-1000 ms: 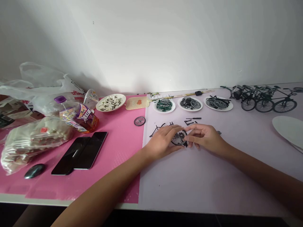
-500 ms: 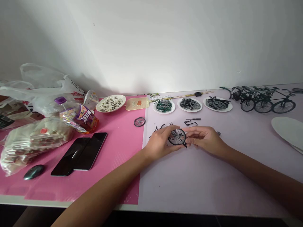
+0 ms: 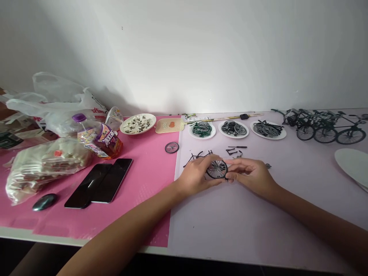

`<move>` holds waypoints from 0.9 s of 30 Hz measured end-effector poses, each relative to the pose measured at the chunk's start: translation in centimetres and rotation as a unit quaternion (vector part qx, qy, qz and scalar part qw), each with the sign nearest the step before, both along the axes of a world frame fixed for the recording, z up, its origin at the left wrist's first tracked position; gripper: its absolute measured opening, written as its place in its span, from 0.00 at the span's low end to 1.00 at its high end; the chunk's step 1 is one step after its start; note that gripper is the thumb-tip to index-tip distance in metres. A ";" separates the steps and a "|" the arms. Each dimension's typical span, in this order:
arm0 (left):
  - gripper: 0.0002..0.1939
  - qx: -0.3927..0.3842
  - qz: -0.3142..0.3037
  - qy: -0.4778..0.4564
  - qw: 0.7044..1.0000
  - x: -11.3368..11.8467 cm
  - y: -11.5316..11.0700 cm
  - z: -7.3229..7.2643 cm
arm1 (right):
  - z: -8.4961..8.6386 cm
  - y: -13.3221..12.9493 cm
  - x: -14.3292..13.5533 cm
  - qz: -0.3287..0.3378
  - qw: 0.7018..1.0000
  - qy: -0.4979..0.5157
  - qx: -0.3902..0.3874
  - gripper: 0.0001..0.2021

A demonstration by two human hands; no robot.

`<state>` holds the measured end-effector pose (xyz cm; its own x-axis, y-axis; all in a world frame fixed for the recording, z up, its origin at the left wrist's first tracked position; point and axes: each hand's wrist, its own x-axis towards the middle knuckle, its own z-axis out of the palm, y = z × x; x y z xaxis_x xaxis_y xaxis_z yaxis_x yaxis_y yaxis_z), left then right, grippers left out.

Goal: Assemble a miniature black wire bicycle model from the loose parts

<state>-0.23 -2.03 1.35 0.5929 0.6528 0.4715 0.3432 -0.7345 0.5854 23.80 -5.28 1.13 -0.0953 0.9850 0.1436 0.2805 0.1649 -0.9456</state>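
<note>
My left hand [image 3: 193, 175] is closed around a dark model bicycle, whose spoked wheel [image 3: 217, 169] shows between my two hands. Part of its black frame [image 3: 192, 157] sticks out beyond my left fingers; the rest is hidden by the palm. At the wheel's right side, my right hand [image 3: 252, 173] pinches the bicycle with thumb and fingers. The exact part under those fingertips is covered. Just behind lie a small black bracket-like part [image 3: 230, 152] and a thin black rod [image 3: 238, 147]. To the left, a loose spoked wheel [image 3: 171, 147] lies flat on the pink mat.
Along the wall stand plates of bicycle parts [image 3: 202, 135] and finished-looking model bicycles [image 3: 324, 134]. A plate of pale pieces [image 3: 126, 131], a drink bottle [image 3: 94, 138], two phones [image 3: 87, 188], a mouse [image 3: 45, 202] and plastic bags [image 3: 43, 161] occupy the left. White plates [image 3: 352, 165] lie right.
The view has shifted slightly, so the things on the table sit a little further right. Both hands keep their hold on the model bicycle, with only a slight shift of the fingers.
</note>
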 end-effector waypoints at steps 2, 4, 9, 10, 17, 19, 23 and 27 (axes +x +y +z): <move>0.30 0.009 0.001 -0.001 1.000 0.0 0.1 -0.2 | -0.1 0.0 -0.1 -0.005 1.000 -0.007 0.007 0.27; 0.30 0.013 0.002 0.001 1.000 0.1 0.1 -0.4 | -0.1 -0.1 -0.2 -0.007 1.000 -0.010 0.013 0.27; 0.32 0.003 0.017 -0.013 1.000 0.1 0.2 -0.4 | 0.1 0.0 -0.3 0.010 1.000 -0.009 0.023 0.27; 0.33 -0.007 0.022 -0.016 1.000 0.1 0.2 -0.3 | 0.1 0.0 -0.2 0.012 0.999 -0.015 0.027 0.27; 0.37 -0.046 0.030 -0.033 0.998 0.0 0.0 0.3 | 0.2 0.0 0.1 -0.001 0.994 -0.069 0.083 0.22; 0.38 -0.046 0.027 -0.035 0.998 -0.1 0.0 0.3 | 0.2 0.1 0.2 -0.004 0.992 -0.079 0.098 0.21; 0.36 -0.038 0.011 -0.041 0.998 -0.1 0.0 0.2 | 0.0 0.3 0.3 -0.001 0.988 -0.090 0.124 0.19; 0.34 -0.015 0.011 -0.036 0.999 0.0 -0.1 0.1 | -0.2 0.3 0.1 0.001 0.984 -0.098 0.151 0.18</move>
